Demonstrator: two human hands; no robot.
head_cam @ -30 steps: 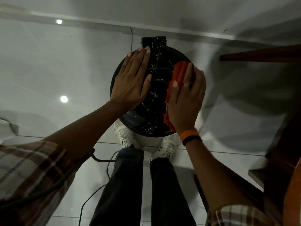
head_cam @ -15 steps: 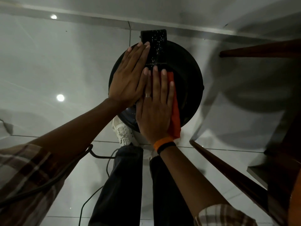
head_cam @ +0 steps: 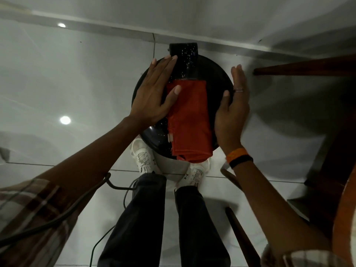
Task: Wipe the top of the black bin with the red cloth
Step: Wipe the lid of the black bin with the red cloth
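On the black bin (head_cam: 217, 78) lid's middle lay my red cloth (head_cam: 189, 120), released; both hands open, left hand (head_cam: 154, 97) flat steadying, right hand (head_cam: 234, 110) bracing the rim.

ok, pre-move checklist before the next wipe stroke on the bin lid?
1. Red cloth on the black bin top: ok, lying flat across the lid's middle.
2. Right hand on the cloth: not ok, it is at the lid's right edge, off the cloth.
3. Left hand steadying the lid: ok, flat on the left side, thumb touching the cloth.
4. Cloth fully on the lid: not ok, its near end hangs over the rim.
5. Lid clean: not ok, white specks show on the raised black strip at the far side.
6. Chair leg clear of the right hand: cannot tell.
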